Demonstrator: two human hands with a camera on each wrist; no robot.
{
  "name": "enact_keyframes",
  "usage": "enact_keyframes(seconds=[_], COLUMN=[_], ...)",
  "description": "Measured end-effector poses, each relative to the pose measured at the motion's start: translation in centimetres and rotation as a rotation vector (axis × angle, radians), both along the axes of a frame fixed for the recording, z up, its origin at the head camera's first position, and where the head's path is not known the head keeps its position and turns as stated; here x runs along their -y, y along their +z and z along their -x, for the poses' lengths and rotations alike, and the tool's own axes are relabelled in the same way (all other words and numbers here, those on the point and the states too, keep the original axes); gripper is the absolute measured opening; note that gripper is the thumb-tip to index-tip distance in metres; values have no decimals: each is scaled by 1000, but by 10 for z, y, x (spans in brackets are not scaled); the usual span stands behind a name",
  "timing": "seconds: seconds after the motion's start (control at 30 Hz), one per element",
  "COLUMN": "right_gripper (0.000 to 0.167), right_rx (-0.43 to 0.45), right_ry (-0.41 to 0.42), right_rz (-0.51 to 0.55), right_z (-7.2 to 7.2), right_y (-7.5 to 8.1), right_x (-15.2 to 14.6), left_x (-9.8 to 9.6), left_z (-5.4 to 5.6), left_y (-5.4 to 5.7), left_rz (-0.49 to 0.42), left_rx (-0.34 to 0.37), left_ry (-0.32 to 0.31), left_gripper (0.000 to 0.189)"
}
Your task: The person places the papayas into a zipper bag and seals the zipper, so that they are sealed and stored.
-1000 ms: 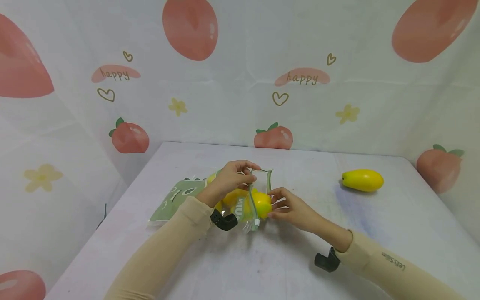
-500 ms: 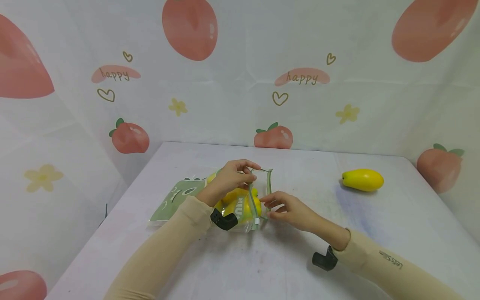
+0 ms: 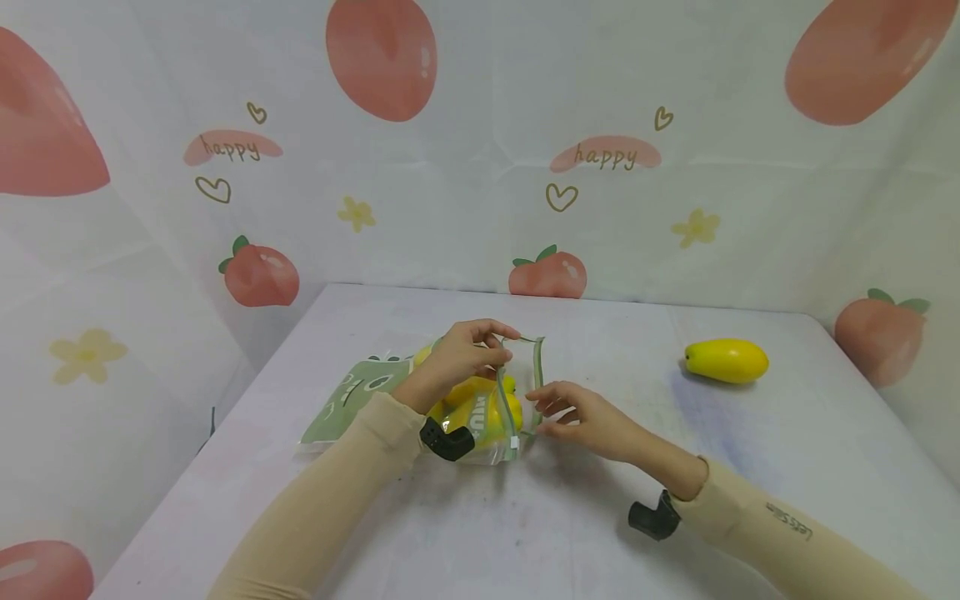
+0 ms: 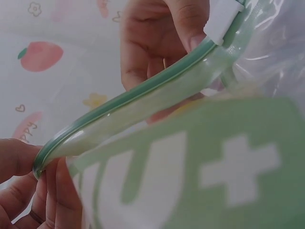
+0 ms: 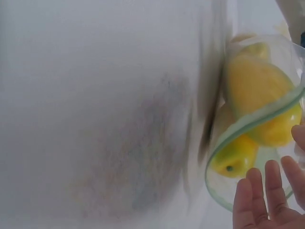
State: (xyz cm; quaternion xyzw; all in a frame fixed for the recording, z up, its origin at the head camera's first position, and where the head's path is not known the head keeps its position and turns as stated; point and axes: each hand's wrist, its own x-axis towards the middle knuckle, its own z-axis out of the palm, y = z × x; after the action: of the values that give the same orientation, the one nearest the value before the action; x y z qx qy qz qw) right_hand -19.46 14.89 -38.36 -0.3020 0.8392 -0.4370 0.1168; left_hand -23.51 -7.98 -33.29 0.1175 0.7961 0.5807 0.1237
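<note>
A clear zip bag (image 3: 480, 414) with green print and a green zip rim lies on its side, mouth facing right, with yellow papaya-like fruits (image 5: 259, 90) inside. My left hand (image 3: 467, 352) pinches the upper rim of the mouth; in the left wrist view, its thumb and fingers (image 4: 57, 191) hold the green edge. At the mouth, my right hand (image 3: 588, 419) has loosely bent fingers and grips nothing; in the right wrist view its fingers (image 5: 274, 186) spread beside the rim. A white slider (image 4: 223, 20) sits on the zip. Part of the bag is hidden behind the left hand.
One more yellow papaya-like fruit (image 3: 726, 361) lies at the right of the white table (image 3: 480, 533). Left of the zip bag is a flat green piece (image 3: 352, 404) printed with a face. A printed cloth (image 3: 450, 183) hangs behind the table.
The yellow fruit at the bag's mouth has gone leftward into the bag, and the right hand has let it go. The left hand keeps its grip on the rim.
</note>
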Motion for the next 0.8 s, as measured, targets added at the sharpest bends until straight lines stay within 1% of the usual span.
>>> enact_keyframes(seconds=[0.13, 0.33, 0.6, 0.73, 0.8], right_gripper=[39, 36, 36, 35, 35], right_rx=[-10, -43, -147, -196, -228], right_ry=[-21, -94, -210, -253, -279], right_rz=[15, 32, 53, 94, 132], right_z=[2, 9, 22, 27, 29], right_y=[5, 15, 33, 43, 46], right_x=[-6, -21, -53, -75, -87], left_x=[0, 0, 1, 2, 2], left_z=[1, 2, 2, 1, 1], left_y=[0, -1, -1, -1, -1], left_rz=[0, 2, -12, -14, -17], left_rx=[16, 34, 29, 24, 24], left_ry=[11, 15, 4, 5, 3], left_gripper=[28, 29, 31, 29, 28])
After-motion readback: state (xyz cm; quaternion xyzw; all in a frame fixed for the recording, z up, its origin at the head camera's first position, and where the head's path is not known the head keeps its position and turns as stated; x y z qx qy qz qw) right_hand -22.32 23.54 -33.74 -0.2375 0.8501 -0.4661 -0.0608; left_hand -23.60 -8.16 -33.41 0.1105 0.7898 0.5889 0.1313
